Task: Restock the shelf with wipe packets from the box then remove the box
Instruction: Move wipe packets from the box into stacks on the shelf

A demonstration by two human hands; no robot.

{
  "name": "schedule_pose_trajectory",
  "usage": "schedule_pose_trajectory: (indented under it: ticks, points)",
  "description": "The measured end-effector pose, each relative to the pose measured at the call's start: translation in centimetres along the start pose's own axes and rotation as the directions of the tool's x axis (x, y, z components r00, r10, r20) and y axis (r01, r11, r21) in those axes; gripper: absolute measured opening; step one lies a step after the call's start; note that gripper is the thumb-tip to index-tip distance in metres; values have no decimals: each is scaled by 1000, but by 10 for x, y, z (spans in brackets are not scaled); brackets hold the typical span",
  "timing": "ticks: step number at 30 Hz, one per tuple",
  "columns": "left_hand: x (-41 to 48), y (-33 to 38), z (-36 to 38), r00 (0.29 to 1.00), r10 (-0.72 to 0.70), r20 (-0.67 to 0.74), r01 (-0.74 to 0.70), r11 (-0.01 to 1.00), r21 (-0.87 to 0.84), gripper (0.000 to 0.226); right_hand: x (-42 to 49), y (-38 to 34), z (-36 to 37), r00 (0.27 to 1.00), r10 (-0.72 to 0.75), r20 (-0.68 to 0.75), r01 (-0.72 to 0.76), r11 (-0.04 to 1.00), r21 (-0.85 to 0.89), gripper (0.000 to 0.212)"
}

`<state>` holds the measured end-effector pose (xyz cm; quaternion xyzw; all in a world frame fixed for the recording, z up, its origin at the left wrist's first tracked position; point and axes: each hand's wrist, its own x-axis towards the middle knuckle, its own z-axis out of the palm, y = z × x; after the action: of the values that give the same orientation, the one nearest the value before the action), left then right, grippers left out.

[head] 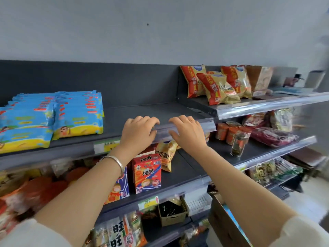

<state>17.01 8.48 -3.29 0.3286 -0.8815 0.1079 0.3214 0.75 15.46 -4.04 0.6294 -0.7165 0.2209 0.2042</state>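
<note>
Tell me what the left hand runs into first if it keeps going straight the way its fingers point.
The left hand points up and back over the shelf. That stretch looks bare, so it would likely meet the dark back panel first. The wipe packets sit off to its left, though depth is hard to judge.

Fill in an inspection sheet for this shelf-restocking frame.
Surface: dark grey metal top shelf, bare on its right part.
Job's things: blue and yellow wipe packets stacked in two piles at the shelf's left; brown cardboard box low at right, only partly in view.
Clutter: red and yellow snack bags on the neighbouring shelf; red drink cartons below.
Grippers: left hand and right hand rest empty on the shelf's front edge.
Cables: nothing seen.
Surroundings: plain grey wall.
</note>
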Motion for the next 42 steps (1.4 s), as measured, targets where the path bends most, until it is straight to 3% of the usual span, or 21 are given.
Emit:
schedule_pose_trajectory:
  ticks: [8,18,25,34,38,42]
  points:
    - [12,126,77,952,108,287,-66,986,-155,27,-105,140,-3,955,255,153,-248,967,-63,36]
    - [21,258,186,770,446,456,-273,876,-397,34,-199,245,6,788,543,290,-502,840,-208,30]
    - [44,298,273,599,595,535,-343,795,-500,30,-221,301,35,576,695,431,-628,713,-311,38]
    - [38,329,363,377,680,628,-360,733,-577,31,-276,334,70,210,863,459,-802,421,-425,36]
    - [30,343,382,328,704,630,-359,709,-607,30,-294,348,82,139,865,482,-825,371,-427,35]
    - [25,347,400,317,679,662,-330,733,-594,30,-299,363,104,116,837,535,-823,383,-420,35]
